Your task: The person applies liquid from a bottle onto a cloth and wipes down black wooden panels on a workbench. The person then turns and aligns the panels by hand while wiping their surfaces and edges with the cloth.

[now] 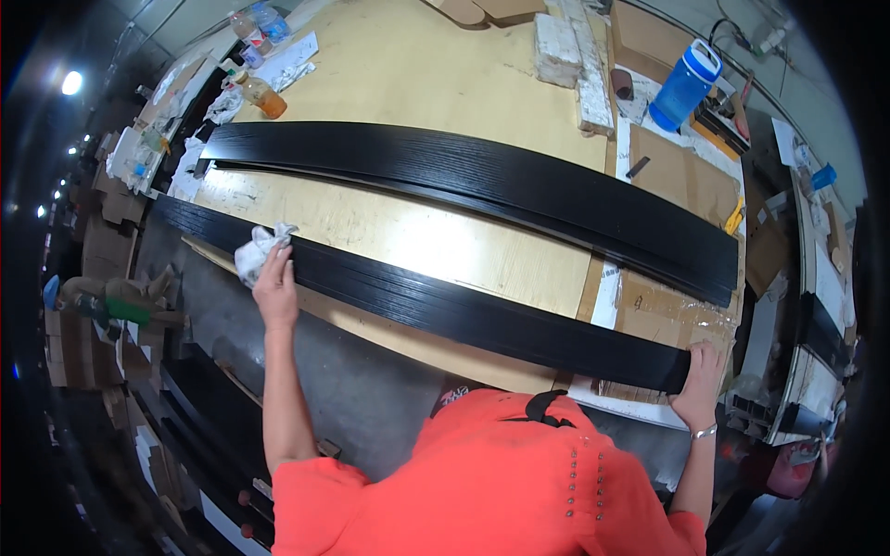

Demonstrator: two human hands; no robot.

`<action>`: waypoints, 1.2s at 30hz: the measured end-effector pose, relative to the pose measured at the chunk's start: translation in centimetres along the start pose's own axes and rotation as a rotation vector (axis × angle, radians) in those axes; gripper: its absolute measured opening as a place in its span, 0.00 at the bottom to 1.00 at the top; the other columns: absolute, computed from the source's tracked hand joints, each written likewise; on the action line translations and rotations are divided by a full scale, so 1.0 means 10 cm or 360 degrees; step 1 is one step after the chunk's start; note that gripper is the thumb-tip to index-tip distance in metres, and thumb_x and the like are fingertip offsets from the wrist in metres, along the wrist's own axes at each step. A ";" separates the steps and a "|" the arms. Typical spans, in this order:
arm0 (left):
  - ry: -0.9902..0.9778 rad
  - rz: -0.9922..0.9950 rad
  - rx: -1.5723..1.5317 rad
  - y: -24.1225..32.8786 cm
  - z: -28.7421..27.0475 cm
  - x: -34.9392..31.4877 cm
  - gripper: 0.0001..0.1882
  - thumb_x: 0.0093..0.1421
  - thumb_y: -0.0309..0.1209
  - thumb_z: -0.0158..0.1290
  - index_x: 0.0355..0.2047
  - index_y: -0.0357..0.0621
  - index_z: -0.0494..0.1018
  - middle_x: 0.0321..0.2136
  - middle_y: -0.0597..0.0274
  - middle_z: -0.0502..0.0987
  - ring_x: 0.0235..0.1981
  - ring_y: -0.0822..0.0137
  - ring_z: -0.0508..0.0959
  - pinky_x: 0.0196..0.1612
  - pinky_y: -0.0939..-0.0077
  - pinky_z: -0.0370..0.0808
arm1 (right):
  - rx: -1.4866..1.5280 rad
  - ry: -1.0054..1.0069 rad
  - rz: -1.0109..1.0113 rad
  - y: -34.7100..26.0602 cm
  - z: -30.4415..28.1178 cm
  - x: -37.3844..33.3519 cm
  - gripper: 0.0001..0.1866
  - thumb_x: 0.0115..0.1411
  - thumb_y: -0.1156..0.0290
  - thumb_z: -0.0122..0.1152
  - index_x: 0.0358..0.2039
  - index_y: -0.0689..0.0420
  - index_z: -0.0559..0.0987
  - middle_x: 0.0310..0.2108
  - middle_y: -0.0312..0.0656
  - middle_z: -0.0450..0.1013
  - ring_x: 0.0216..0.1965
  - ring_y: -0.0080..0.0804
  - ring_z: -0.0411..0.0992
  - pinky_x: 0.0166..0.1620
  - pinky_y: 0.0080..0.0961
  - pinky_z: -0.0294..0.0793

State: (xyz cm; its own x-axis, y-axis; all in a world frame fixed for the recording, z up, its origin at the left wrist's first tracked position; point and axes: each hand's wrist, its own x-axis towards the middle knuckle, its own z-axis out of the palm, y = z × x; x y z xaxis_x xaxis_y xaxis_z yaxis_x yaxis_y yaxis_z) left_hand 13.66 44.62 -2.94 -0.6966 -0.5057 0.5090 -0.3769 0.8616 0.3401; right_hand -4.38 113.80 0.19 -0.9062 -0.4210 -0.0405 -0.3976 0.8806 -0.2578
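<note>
A long black wood-grained board (436,301) lies along the near side of the worktable (408,236). My left hand (276,283) holds a crumpled white cloth (260,252) against this board, toward its left part. At the board's right end, my right hand (700,380) is closed around the end edge, steadying it; some of its fingers are hidden. Farther back, a second, wider black board (445,171) lies roughly parallel, apart from both hands.
Bottles, among them one with orange liquid (261,96), stand at the far left. A blue jug (684,85), white blocks (558,51) and flattened cardboard (681,171) lie at the far right. A person (116,298) is off to the left, near stacked boxes.
</note>
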 end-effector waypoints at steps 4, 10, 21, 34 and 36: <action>-0.0187 -0.0004 -0.0528 1.08 0.00 -0.01 0.13 0.67 0.25 0.53 0.49 0.36 0.79 0.48 0.47 0.83 0.51 0.51 0.82 0.55 0.60 0.77 | -0.0301 -0.0137 -0.0192 -1.01 -0.16 0.29 0.56 0.28 0.66 0.83 0.62 0.61 0.66 0.60 0.54 0.65 0.64 0.57 0.60 0.68 0.50 0.57; -0.0532 0.0912 -0.0595 1.71 0.30 -0.31 0.19 0.53 0.31 0.66 0.47 0.52 0.80 0.50 0.64 0.82 0.54 0.59 0.81 0.47 0.68 0.78 | 0.0064 -0.0228 -0.0625 -2.12 0.41 0.77 0.59 0.27 0.57 0.86 0.61 0.63 0.67 0.57 0.52 0.68 0.58 0.51 0.66 0.62 0.43 0.62; 0.0131 -0.0383 -0.0235 -2.11 -0.33 0.50 0.16 0.64 0.20 0.52 0.51 0.44 0.79 0.56 0.52 0.79 0.59 0.56 0.77 0.62 0.68 0.72 | 0.0058 -0.0170 -0.0383 -2.21 0.55 0.77 0.41 0.29 0.61 0.81 0.46 0.56 0.73 0.42 0.45 0.71 0.45 0.47 0.69 0.50 0.41 0.65; -0.0394 0.0707 -0.0457 -0.03 0.04 0.16 0.21 0.57 0.33 0.63 0.52 0.53 0.79 0.54 0.62 0.79 0.57 0.54 0.78 0.64 0.50 0.70 | 0.0047 -0.0050 -0.0462 -2.12 0.65 0.72 0.43 0.24 0.62 0.81 0.45 0.57 0.72 0.39 0.48 0.70 0.44 0.53 0.68 0.49 0.44 0.67; -0.0282 0.0504 -0.0495 -0.38 0.04 0.30 0.17 0.59 0.30 0.61 0.49 0.50 0.81 0.53 0.61 0.81 0.56 0.57 0.79 0.63 0.52 0.71 | 0.0003 -0.0070 -0.0472 -2.11 0.66 0.71 0.44 0.24 0.62 0.82 0.46 0.57 0.72 0.40 0.49 0.69 0.44 0.53 0.68 0.49 0.44 0.67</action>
State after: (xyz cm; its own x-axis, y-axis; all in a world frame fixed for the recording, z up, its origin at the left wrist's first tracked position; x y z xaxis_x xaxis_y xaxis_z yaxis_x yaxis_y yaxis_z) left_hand 12.76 39.85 -2.96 -0.8511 -0.1819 0.4924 0.0525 0.9039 0.4245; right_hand -1.45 90.82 -0.98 -0.7434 -0.6688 -0.0047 -0.6437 0.7174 -0.2665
